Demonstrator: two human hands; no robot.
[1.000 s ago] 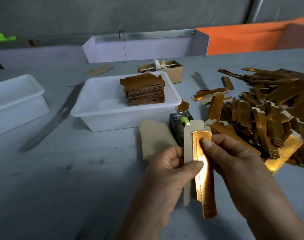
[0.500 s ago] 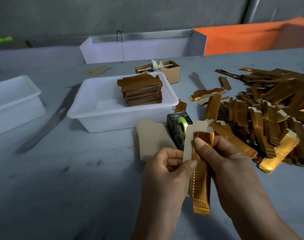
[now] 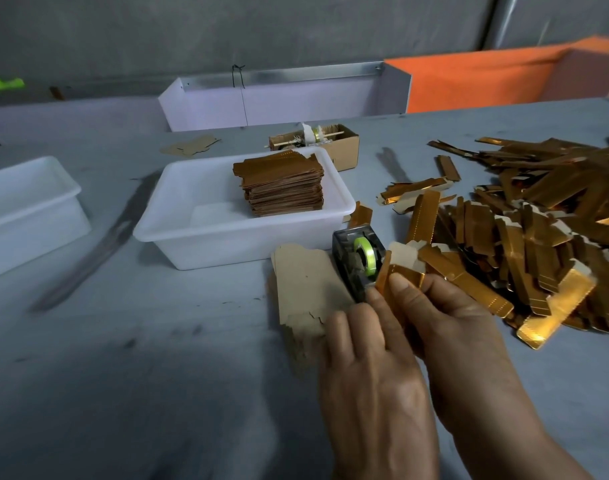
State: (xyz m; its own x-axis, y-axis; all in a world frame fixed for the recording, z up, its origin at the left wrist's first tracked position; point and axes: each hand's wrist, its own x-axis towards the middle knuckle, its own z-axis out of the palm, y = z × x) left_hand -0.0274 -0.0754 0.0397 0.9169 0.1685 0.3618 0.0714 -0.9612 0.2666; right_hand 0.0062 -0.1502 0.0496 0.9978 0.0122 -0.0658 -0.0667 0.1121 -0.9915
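From my remote seat I see both hands meeting over the desk, a little right of its middle and towards the near edge. The right hand pinches the gold strip: its thumb presses flat on the shiny face near the strip's top end, and the other fingers curl behind it. The left hand shows me its back. Its fingers lie close together and fairly straight, and their tips touch the strip's left side. Its thumb is hidden, so I cannot tell whether that hand pinches. The strip stands tilted, its upper end touching or just beside the tape dispenser, which holds a green roll.

Left of the dispenser, flat cardboard blanks lie on the desk, partly under the left hand. Behind them sits a white tub with a stack of brown cards in its far right corner. A loose pile of gold strips covers the desk's right side. A small cardboard box stands behind the tub, and a second tub sits at the left edge.
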